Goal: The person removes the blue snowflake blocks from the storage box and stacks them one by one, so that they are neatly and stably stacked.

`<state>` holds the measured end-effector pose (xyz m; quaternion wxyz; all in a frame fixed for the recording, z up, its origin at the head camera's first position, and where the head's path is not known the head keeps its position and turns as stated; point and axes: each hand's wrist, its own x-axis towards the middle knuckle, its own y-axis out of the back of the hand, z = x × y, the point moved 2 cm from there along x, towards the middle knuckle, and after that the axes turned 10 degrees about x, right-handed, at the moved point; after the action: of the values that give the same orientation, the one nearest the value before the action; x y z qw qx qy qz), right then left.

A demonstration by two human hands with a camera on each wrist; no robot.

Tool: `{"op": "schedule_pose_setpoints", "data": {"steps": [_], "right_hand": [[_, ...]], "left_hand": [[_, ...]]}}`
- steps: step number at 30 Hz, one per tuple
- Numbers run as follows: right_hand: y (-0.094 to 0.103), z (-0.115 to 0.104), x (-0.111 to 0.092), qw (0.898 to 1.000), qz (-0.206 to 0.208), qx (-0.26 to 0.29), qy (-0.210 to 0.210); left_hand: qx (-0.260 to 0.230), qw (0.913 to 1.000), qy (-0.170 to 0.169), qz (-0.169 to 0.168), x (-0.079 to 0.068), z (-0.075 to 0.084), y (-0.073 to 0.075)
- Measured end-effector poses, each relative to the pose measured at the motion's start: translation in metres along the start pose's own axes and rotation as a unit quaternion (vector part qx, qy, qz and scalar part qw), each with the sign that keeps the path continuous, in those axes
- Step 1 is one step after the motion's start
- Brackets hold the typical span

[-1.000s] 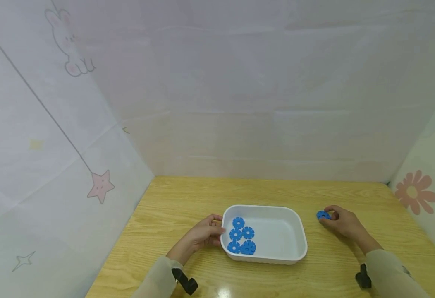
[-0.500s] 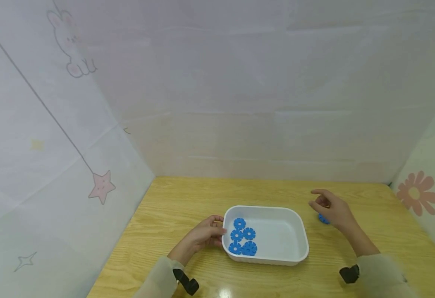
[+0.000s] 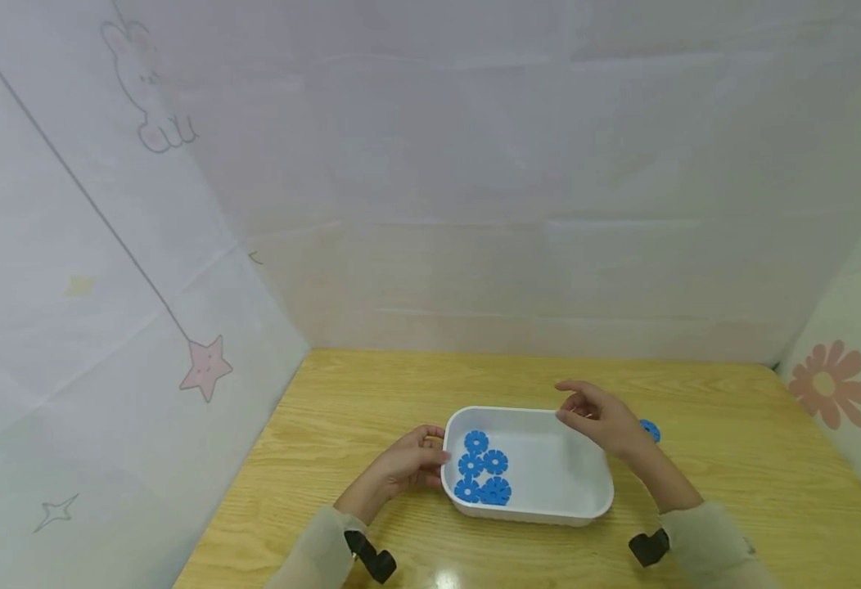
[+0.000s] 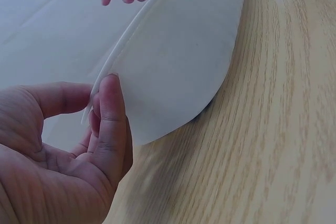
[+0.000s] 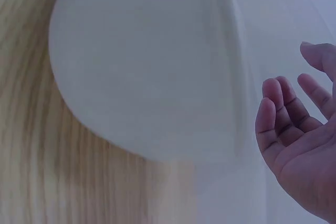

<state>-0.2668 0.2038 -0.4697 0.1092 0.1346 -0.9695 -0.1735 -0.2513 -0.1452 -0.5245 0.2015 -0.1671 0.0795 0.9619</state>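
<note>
A white rectangular tub (image 3: 529, 515) with rounded corners stands on the table, several blue notched flower-shaped discs (image 3: 495, 462) lying flat in its left part. My left hand (image 3: 410, 462) pinches the tub's left rim between thumb and fingers; the left wrist view shows this rim (image 4: 118, 51) between them. Over the tub's back right corner is my right hand (image 3: 598, 417), with nothing held. Its fingers (image 5: 268, 114) are loosely bent and apart in the right wrist view. One more blue disc (image 3: 650, 429) lies on the table to the right, partly hidden behind the right forearm.
The wooden table (image 3: 371, 384) reaches back to a pale fabric wall (image 3: 430, 278). Printed fabric also closes off the left and right sides. A black wrist strap (image 3: 369, 556) is on the left sleeve, another black strap (image 3: 649, 548) at the right wrist.
My right hand has let go of the blue disc on the table at the right and moved left, over the tub's right side. The left hand keeps its hold on the rim.
</note>
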Motion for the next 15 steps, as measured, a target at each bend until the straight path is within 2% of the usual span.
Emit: {"op": "schedule_pose_setpoints", "data": {"steps": [7, 15], "right_hand": [[-0.027, 0.005, 0.009, 0.999, -0.042, -0.007, 0.002], [-0.051, 0.009, 0.015, 0.996, -0.074, -0.009, -0.051]], "left_hand": [[-0.001, 1.0, 0.0, 0.002, -0.001, 0.001, 0.0], [-0.003, 1.0, 0.003, -0.001, -0.001, 0.001, 0.001]]}}
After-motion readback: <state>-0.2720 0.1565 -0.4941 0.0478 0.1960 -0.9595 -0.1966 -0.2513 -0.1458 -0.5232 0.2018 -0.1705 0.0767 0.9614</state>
